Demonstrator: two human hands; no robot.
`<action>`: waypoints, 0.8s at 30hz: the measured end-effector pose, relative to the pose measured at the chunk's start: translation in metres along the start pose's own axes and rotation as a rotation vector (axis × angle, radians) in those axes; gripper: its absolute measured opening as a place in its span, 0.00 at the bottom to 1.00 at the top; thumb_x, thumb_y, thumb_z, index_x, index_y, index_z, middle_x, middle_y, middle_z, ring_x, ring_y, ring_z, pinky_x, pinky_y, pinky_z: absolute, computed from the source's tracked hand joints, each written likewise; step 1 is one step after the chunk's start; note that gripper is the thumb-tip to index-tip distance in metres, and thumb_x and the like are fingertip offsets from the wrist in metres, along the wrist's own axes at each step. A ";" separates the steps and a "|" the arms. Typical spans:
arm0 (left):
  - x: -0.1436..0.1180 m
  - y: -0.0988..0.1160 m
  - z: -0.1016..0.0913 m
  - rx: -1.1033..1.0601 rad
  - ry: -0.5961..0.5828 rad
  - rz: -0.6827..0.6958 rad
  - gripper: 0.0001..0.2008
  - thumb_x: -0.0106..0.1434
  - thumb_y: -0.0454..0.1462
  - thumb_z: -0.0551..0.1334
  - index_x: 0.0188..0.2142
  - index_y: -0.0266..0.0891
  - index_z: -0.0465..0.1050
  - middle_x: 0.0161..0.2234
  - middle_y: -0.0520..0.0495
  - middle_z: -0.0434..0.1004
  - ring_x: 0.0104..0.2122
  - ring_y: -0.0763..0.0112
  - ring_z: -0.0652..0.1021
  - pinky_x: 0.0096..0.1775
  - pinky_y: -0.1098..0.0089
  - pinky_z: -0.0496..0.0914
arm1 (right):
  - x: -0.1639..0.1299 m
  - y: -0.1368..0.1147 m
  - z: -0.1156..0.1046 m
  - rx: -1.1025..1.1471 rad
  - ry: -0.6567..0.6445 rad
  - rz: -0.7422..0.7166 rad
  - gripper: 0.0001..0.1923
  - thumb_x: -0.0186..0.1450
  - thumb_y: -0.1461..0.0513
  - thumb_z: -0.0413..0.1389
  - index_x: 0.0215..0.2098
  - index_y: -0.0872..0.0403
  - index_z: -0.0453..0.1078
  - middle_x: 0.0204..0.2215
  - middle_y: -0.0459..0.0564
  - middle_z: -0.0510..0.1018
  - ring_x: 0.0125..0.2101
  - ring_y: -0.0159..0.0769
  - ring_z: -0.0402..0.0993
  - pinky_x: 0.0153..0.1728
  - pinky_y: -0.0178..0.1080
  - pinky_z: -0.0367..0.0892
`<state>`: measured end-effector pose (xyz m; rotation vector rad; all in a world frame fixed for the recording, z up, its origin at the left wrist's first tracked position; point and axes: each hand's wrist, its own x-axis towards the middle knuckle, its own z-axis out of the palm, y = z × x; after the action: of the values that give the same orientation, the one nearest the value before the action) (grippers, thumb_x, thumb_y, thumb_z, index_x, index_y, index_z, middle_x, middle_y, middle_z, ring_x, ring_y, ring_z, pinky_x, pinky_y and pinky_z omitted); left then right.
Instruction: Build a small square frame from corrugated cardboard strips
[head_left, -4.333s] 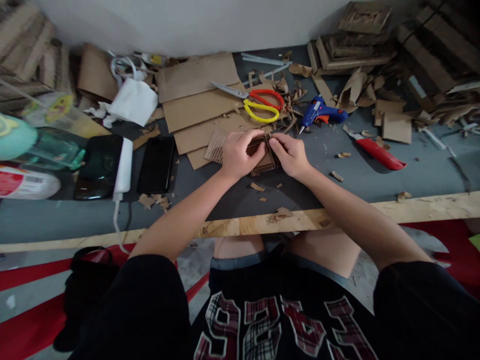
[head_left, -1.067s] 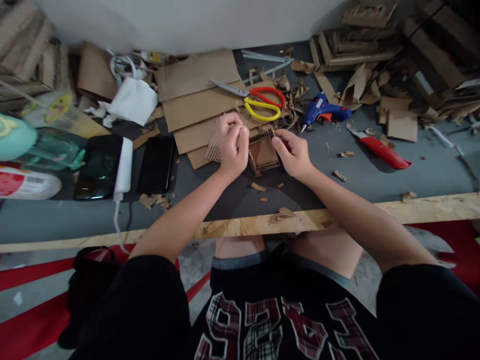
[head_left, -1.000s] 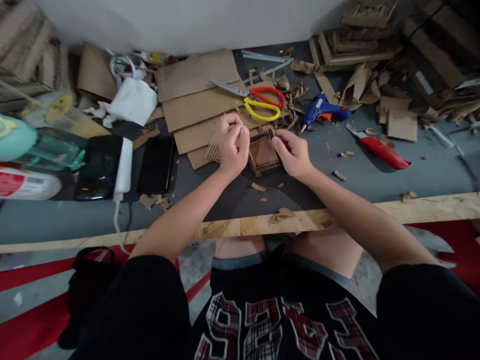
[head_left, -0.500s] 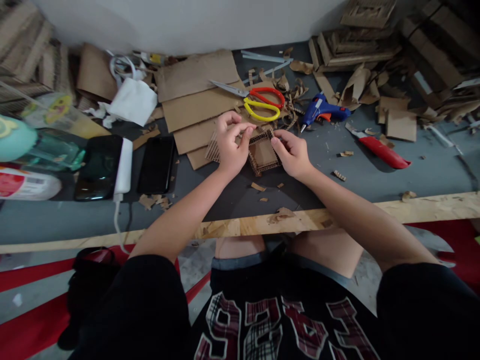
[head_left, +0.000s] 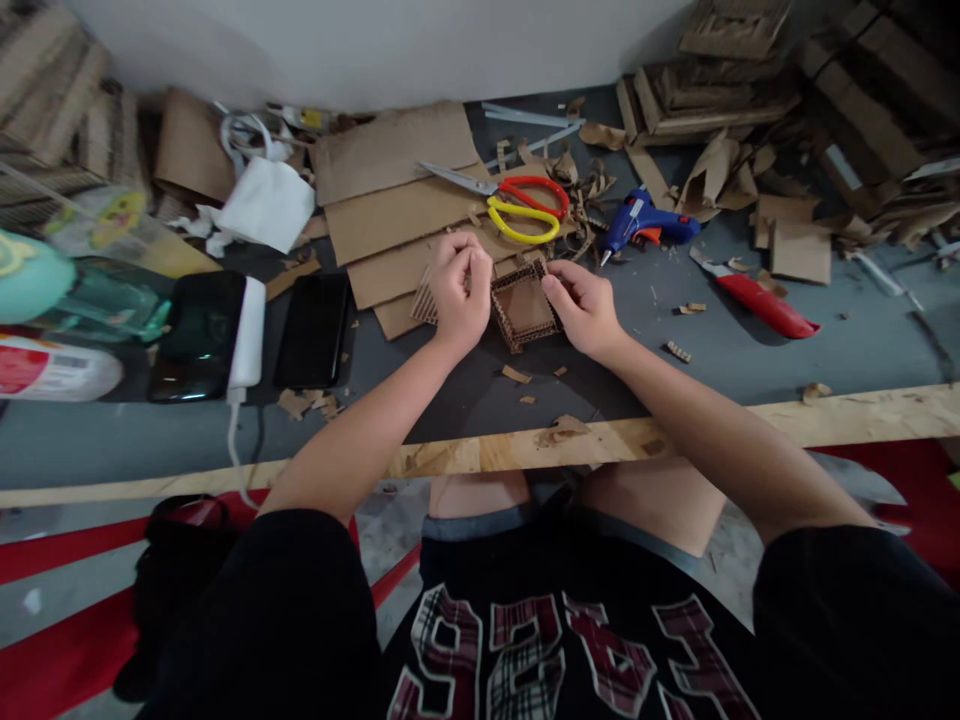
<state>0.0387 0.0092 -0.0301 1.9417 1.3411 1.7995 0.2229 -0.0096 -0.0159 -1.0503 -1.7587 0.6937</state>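
Note:
A small square cardboard box (head_left: 525, 303) with raised corrugated walls sits in front of me, slightly tilted. My right hand (head_left: 581, 307) grips its right wall between thumb and fingers. Just left of the box is my left hand (head_left: 463, 290), its fingers curled and pinched together; whatever they hold, if anything, is hidden. Behind my left hand lie overlapping cardboard sheets (head_left: 390, 225), and a ridged corrugated piece (head_left: 424, 298) shows beside the wrist. Scissors (head_left: 525, 203) with one red and one yellow handle rest beyond the box, blades pointing left.
A blue glue gun (head_left: 649, 222) and a red utility knife (head_left: 769, 303) lie to the right. On the left are a black phone (head_left: 312, 330), a power bank with a white cable (head_left: 247, 335) and a bottle (head_left: 112, 305). Cardboard stacks (head_left: 712, 95) stand at the back; scraps litter the tabletop.
My left hand has drawn back from the box's far edge, its outstretched fingers now curled in. My right hand and the box stay in place.

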 end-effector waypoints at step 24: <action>-0.001 -0.039 0.009 -0.351 0.301 -0.295 0.25 0.65 0.61 0.56 0.32 0.42 0.67 0.33 0.50 0.68 0.36 0.75 0.76 0.31 0.77 0.71 | -0.002 0.005 0.003 0.135 0.132 0.147 0.31 0.68 0.36 0.45 0.47 0.50 0.71 0.26 0.45 0.70 0.20 0.25 0.67 0.17 0.31 0.67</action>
<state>0.0278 0.0350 -0.0586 1.2654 1.2093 2.0595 0.2225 -0.0091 -0.0217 -1.1143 -1.5118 0.8047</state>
